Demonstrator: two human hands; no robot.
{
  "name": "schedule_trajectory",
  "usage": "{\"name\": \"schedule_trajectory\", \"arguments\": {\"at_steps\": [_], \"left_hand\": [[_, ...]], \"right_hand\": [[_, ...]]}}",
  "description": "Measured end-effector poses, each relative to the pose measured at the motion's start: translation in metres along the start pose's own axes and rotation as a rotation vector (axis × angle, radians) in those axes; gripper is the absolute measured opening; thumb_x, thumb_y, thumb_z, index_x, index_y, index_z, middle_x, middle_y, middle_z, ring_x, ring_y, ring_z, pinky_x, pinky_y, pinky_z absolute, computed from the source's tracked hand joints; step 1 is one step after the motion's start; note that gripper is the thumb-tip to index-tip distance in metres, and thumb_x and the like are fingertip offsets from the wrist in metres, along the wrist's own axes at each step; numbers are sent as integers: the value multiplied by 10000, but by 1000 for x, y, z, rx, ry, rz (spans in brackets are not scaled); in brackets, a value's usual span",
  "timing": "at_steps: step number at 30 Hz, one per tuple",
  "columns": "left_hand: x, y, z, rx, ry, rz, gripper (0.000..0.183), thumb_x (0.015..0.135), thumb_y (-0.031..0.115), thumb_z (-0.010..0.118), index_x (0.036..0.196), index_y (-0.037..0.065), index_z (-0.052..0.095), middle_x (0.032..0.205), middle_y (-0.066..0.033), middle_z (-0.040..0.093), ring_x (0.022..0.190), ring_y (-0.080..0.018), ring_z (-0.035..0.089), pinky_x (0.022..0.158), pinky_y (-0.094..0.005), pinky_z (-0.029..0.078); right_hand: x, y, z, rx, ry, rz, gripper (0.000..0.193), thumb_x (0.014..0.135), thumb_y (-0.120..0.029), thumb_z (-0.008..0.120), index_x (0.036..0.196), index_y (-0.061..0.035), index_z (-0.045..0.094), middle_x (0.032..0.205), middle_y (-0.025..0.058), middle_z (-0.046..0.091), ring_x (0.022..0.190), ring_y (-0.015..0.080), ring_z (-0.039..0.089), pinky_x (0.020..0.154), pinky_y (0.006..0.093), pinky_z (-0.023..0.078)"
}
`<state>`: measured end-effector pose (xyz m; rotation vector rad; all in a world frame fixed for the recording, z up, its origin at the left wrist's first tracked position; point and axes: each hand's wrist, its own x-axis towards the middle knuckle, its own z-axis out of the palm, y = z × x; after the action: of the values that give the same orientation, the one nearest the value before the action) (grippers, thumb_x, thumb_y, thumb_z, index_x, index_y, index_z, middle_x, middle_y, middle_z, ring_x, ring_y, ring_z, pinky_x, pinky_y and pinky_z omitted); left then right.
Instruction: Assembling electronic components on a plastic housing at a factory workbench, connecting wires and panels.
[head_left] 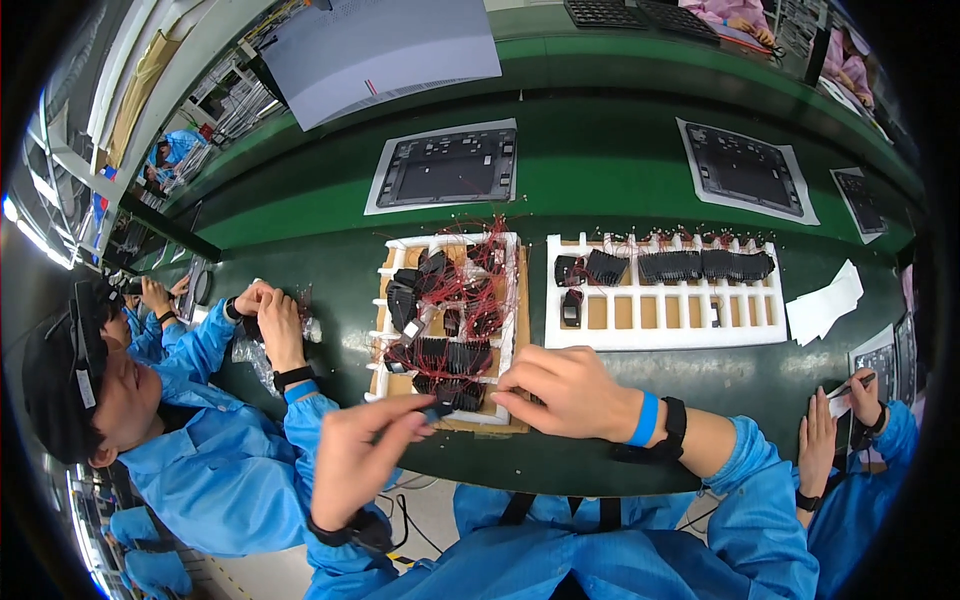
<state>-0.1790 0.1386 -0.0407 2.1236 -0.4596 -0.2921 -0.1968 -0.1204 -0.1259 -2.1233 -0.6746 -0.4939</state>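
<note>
A worker in a blue smock bends over a green conveyor bench (300, 215), both hands at the near edge of a white foam tray (505, 330) heaped with small black components and tangled red wires (470, 300). The left hand (355, 455) is raised just off the tray's near corner, thumb and forefinger pinched on a small black part (438, 410); the other fingers are loosely curled. The right hand (565, 390) rests over the tray's near right corner, fingertips drawn together on the components at the tray's edge, though what exactly they grip cannot be told. A blue wristband (645, 418) and a black wrist strap (672, 425) circle the right wrist, and a black strap (345, 528) circles the left.

Just beside the tray to the right lies a second white foam tray (665, 335) with slotted compartments, 1 row of black components (700, 265) lined along its far side and most slots bare. Beyond both trays, 2 dark panels (450, 168) sit on white sheets on the belt. A stack of white paper slips (825, 300) lies at the right.

At the left, a neighbouring person (190, 440) in the same blue clothing holds a small dark item in both hands (265, 315) over clear plastic bags (255, 355). At the right, another person's hands (835, 420) work with a pen-like tool.
</note>
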Motion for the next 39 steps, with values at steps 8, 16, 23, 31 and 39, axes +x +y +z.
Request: {"name": "schedule_trajectory", "arguments": {"at_steps": [8,16,23,31,39], "left_hand": [[145,3,-64,-658,155,192,193,992,135,610,1136,8,620,1010,-161,721,800,-165,720,696,-255,605],[295,6,-46,-370,-28,170,312,1015,188,595,1215,-50,624,1118,-159,720,1007,-219,705,884,-327,566],[357,-63,13,189,-205,-76,205,924,194,676,996,13,738,745,-7,664,600,-88,570,528,-247,472],[389,-88,43,145,-146,-127,166,851,123,750,876,-41,743,757,-87,730,642,-122,686,570,-249,560],[398,-94,36,64,-277,-218,192,883,153,750,866,-38,745,750,-76,728,552,-93,614,513,-219,517]], "right_hand": [[-7,-2,-32,11,84,52,106,842,-140,762,827,-96,667,762,33,604,576,209,611,509,321,473],[-70,13,-74,-75,248,354,96,819,-54,779,808,-47,684,710,42,621,514,107,576,481,244,453],[-44,10,-122,-169,193,313,102,826,-55,764,786,-35,672,691,49,611,541,139,596,492,262,460],[-36,10,-122,-203,75,355,111,823,-83,773,788,-46,674,650,50,610,545,156,599,497,282,458],[-62,15,-126,-158,139,515,112,836,-85,774,790,-37,684,690,65,665,543,148,604,502,274,461]]}}
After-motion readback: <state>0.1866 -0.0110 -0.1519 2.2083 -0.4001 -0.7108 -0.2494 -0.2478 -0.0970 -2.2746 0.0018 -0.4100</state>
